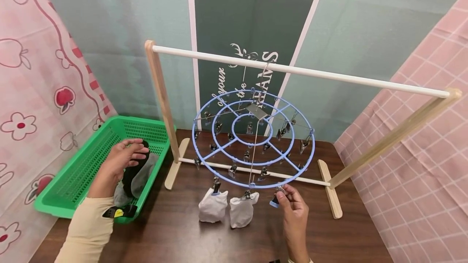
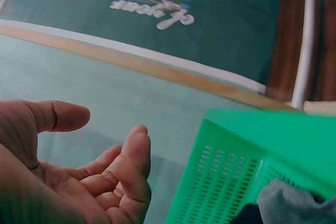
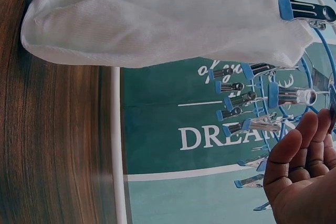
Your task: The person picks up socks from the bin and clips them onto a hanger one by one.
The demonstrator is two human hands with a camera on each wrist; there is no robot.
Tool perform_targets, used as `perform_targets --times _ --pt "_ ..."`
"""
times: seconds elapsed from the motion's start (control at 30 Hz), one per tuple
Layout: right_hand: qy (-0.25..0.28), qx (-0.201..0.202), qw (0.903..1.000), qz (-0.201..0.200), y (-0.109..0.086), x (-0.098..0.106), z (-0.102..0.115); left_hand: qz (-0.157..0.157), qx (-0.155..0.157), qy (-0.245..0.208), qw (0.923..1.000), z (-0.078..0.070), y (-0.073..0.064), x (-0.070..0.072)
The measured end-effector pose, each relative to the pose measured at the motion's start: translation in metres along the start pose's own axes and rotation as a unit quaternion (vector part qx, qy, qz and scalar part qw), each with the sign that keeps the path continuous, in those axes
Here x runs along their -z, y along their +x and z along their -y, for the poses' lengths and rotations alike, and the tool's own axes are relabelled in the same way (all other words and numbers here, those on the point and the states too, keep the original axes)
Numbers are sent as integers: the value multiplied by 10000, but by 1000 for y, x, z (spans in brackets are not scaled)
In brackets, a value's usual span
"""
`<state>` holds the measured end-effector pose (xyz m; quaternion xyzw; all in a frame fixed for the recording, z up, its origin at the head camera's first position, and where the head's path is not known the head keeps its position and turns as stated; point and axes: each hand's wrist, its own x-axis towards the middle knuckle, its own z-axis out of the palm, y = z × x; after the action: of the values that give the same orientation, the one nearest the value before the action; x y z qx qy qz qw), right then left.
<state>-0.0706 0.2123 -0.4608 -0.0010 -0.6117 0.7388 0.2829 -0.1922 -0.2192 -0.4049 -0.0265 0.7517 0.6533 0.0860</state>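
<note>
My right hand (image 1: 295,210) pinches a metal clip (image 1: 275,201) with a blue tip at the front right rim of a round blue drying hanger (image 1: 234,182). Two white socks hang from neighbouring clips: one sock (image 1: 213,207) further left, the other sock (image 1: 241,212) nearer the hand. In the right wrist view, a white sock (image 3: 157,19) fills the upper part, and the held clip is mostly cut off. Over a green basket (image 1: 78,165), my left hand (image 1: 123,158) has its fingers loosely bent with nothing between them. Below it lie a grey sock (image 1: 144,175) and a black sock (image 1: 128,180).
The hanger hooks onto the white bar (image 1: 329,77) of a wooden-legged stand. Several unused clips (image 1: 246,156) dangle from its rings. One stand post (image 1: 162,100) rises beside the basket. Behind the brown table (image 1: 175,234) hangs a green curtain (image 1: 120,52); pink cloths border both sides.
</note>
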Motion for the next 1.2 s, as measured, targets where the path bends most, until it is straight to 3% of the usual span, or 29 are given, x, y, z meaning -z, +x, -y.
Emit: perform_targets --times 0.13,0.27,0.37,0.67,0.9,1.07,1.2 --pt "35 34 10000 0 1 1 0 -406 134 509 9978 4 7 0" --pt "-16 84 10000 25 0 2 1 -565 280 1172 9911 8 15 1" --pt "-41 141 9999 45 -1 4 1 -429 405 1531 9865 8 20 3" --pt "15 272 9995 133 -1 7 1 -85 761 2045 9759 7 26 12" --pt "140 465 9984 278 -2 10 0 151 1010 2091 9726 13 34 13" --pt "156 470 9983 293 -4 11 -3 465 1248 2225 9658 18 43 14" --pt "141 446 9985 272 -5 11 -5 516 1364 2214 9642 24 49 15"
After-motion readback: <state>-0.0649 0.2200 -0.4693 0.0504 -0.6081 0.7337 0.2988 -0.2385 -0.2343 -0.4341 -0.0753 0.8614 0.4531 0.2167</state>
